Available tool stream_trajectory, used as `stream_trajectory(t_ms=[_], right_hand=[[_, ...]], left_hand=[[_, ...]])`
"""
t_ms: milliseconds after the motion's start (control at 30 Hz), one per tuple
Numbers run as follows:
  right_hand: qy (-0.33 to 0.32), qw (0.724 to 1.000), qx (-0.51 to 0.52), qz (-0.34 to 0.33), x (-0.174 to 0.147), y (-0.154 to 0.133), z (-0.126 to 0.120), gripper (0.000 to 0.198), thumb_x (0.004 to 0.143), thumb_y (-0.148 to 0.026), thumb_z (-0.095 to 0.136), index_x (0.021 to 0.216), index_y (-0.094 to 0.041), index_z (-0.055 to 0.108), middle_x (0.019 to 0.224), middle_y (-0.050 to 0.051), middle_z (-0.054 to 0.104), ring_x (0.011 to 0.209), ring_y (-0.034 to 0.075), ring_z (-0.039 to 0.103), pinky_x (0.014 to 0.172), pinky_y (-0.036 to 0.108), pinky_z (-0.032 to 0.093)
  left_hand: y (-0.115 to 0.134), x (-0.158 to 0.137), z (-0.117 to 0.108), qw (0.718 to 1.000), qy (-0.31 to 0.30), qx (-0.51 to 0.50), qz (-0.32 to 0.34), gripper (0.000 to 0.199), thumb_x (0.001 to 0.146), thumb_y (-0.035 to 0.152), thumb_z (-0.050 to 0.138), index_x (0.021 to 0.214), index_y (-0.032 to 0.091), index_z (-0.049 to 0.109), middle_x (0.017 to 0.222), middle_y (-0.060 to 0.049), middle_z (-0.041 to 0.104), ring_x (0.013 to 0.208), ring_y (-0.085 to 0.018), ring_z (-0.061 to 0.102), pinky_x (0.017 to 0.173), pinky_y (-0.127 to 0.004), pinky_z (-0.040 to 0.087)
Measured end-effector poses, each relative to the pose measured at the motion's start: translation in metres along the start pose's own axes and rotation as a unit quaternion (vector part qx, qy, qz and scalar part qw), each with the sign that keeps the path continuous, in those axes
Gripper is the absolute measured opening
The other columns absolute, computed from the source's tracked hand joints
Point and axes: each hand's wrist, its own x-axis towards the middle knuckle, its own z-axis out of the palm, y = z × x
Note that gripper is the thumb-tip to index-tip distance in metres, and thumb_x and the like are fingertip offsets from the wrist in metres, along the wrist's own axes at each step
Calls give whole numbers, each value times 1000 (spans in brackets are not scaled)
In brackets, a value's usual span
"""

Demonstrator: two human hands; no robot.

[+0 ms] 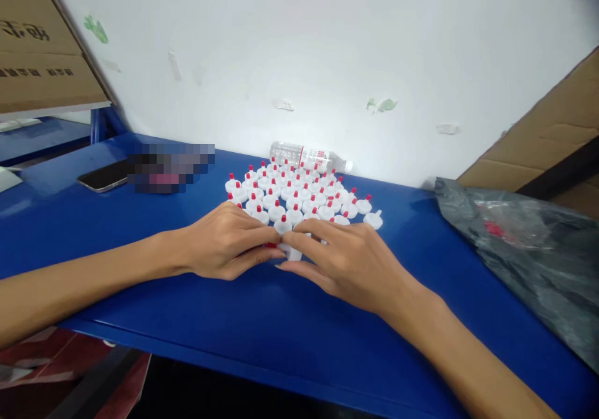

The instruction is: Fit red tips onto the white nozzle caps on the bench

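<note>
My left hand and my right hand meet at the near edge of a cluster of white nozzle caps. Between my right thumb and fingers is a white nozzle cap, partly covered by the fingertips. A small red tip shows in the pinch of my left hand; whether it is joined to that cap I cannot tell. Beyond my fingers stand several white round nozzle caps with red tips, set close together, spouts up. At the cluster's right end, one nozzle cap has a bare white spout.
Behind the cluster a clear plastic bottle lies along the wall. A phone and a blurred-out item lie at left on the blue table. A dark plastic bag covers the right side. Cardboard boxes flank the table.
</note>
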Motion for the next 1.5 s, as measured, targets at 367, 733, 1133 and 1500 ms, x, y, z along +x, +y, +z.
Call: stream_trajectory(t_ms=[367, 733, 1133, 1500], right_hand=[[57, 998, -21, -21, 0, -1, 1, 24, 108, -33, 54, 103, -18, 72, 94, 1, 76, 67, 7, 64, 53, 27, 36], [95, 994, -44, -16, 3, -1, -2, 21, 106, -31, 57, 103, -20, 75, 97, -1, 79, 65, 6, 64, 52, 25, 38], [185, 971, -143, 45, -6, 20, -20, 16, 96, -24, 73, 112, -25, 74, 114, 2, 81, 75, 10, 72, 61, 24, 45], [94, 975, -127, 158, -9, 23, -8, 20, 97, -17, 61, 111, -27, 69, 123, -5, 76, 71, 7, 69, 53, 26, 35]], left_hand=[[2, 4, -6, 998, -31, -53, -15, 31, 109, 22, 39, 80, 20, 52, 57, 3, 53, 43, -12, 46, 46, -30, 28], [8, 8, -9, 983, -24, -152, -98, 34, 108, 20, 41, 74, 21, 43, 55, 8, 37, 43, -9, 35, 48, -25, 28], [-2, -1, -5, 960, 25, -215, -178, 43, 111, 22, 35, 69, 19, 44, 53, 6, 50, 44, -7, 45, 49, -21, 34], [2, 5, -2, 998, 57, 0, -36, 2, 99, 22, 67, 99, 20, 68, 81, -1, 69, 79, -16, 59, 70, -26, 47]])
